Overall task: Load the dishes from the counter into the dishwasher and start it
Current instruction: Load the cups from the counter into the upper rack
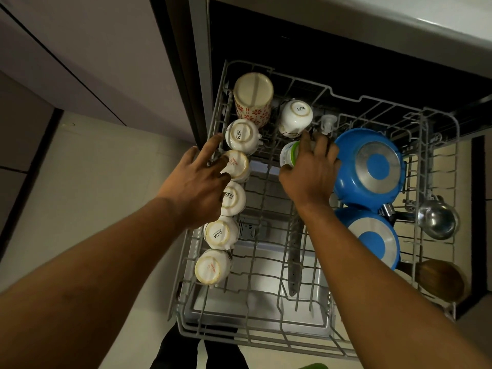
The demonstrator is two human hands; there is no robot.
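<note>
- Head view looks straight down on the pulled-out upper rack (pixel 202 310) of the dishwasher (pixel 346 49), both bare arms reaching in.
- Right hand (pixel 310 171) is the working grip: fingers curled around a white cup with a green band (pixel 288 154), thumb on its near side, fingertips over its far edge. The cup sits low among the wires in the middle of the rack.
- Just beyond that grip, an upturned white cup marked SISTA (pixel 295 117) stands base up; a small clear plastic piece (pixel 327 125) sits just to its right.
- Right of the grip, touching the knuckles, a blue pan (pixel 372 166) lies base up, and a second blue pan (pixel 372 238) lies nearer the body alongside the forearm.
- Further right, a steel ladle (pixel 436 219) and a wooden spoon (pixel 439 278) rest at the rack's edge.
- Left hand (pixel 198 177) is spread and loose, holding nothing; its fingertips rest on the base of an upturned cup (pixel 237 165) in the left-hand row.
- That row of upturned white cups (pixel 219 233) runs along the rack's left side, some beyond the left hand and some nearer the body.
- At the far end of the row stands a tall floral mug (pixel 253 99), base up.
- A strip of pale counter (pixel 474 14) shows at top right.
</note>
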